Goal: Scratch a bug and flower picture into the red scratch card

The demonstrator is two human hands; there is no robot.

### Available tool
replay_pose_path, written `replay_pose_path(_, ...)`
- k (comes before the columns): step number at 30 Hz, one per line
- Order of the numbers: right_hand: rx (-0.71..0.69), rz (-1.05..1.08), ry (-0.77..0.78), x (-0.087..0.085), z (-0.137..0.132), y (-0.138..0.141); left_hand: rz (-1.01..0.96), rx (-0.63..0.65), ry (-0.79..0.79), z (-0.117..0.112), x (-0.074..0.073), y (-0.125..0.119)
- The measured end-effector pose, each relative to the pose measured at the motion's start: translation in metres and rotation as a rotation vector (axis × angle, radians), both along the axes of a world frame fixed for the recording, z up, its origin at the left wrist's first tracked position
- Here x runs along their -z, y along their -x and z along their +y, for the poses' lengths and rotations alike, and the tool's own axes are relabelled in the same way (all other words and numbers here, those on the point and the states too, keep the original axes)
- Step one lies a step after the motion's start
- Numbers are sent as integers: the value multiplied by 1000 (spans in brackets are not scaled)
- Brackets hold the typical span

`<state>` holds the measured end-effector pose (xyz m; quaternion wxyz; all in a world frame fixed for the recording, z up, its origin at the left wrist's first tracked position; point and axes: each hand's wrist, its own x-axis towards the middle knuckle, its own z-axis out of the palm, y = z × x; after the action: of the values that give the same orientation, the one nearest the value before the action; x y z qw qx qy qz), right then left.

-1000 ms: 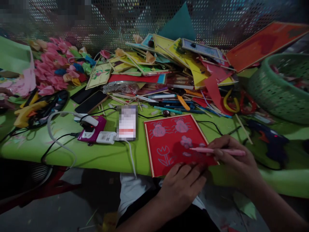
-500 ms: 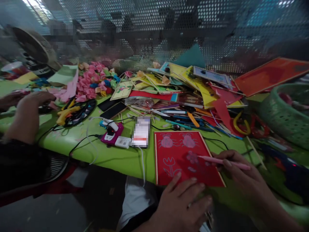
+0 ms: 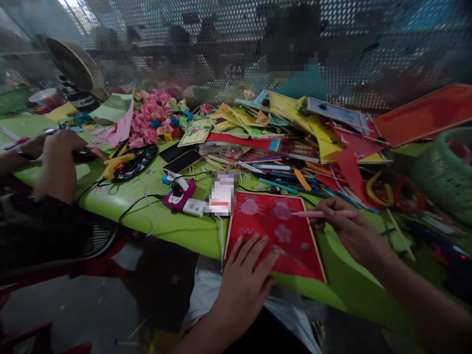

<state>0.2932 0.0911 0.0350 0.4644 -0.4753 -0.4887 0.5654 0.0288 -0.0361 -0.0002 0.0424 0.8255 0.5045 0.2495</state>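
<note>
A red card (image 3: pixel 291 246) with pink drawings of bugs and flowers lies at the near edge of the green table (image 3: pixel 184 228). My left hand (image 3: pixel 247 275) rests flat on the card's lower left part, fingers spread. My right hand (image 3: pixel 350 231) grips a pink pen (image 3: pixel 320 214) whose tip points left over the card, near a drawn bug.
A heap of coloured cards, sticks and pens (image 3: pixel 295 142) fills the table's far middle. Pink paper flowers (image 3: pixel 151 118) lie far left. Phones, a charger and cables (image 3: pixel 184 194) sit left of the card. A green basket (image 3: pixel 442 167) stands at right. Another person's hands (image 3: pixel 55 152) work at left.
The view has swung left and up. My left hand slid onto the card's lower left, and the pen moved up toward the drawn bugs. The other person's hands came further into view.
</note>
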Motion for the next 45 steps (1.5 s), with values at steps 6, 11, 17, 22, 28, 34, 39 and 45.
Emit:
replay_pose_path(6,-79,12,49,-2,0,-3,-136,-60,-152,-9,-2,10)
replay_pose_path(11,-189,-63,130,14,-12,-13,-138,-189,-213,-14,4,35)
replay_pose_path(17,-205,-303,-65,9,-19,-16,-210,-339,-293,-3,22,51)
replay_pose_path(22,-248,-336,-96,3,-20,-11,-181,-371,-293,1,36,52)
replay_pose_path(28,-272,-399,-164,8,-20,-13,-160,-339,-315,1,46,56)
replay_pose_path(34,-272,-410,-169,7,-20,-13,-155,-344,-355,3,51,55)
replay_pose_path(39,-280,-434,-185,6,-21,-11,-143,-365,-378,5,49,52)
replay_pose_path(45,-295,-447,-179,2,-22,-9,-164,-352,-379,4,53,53)
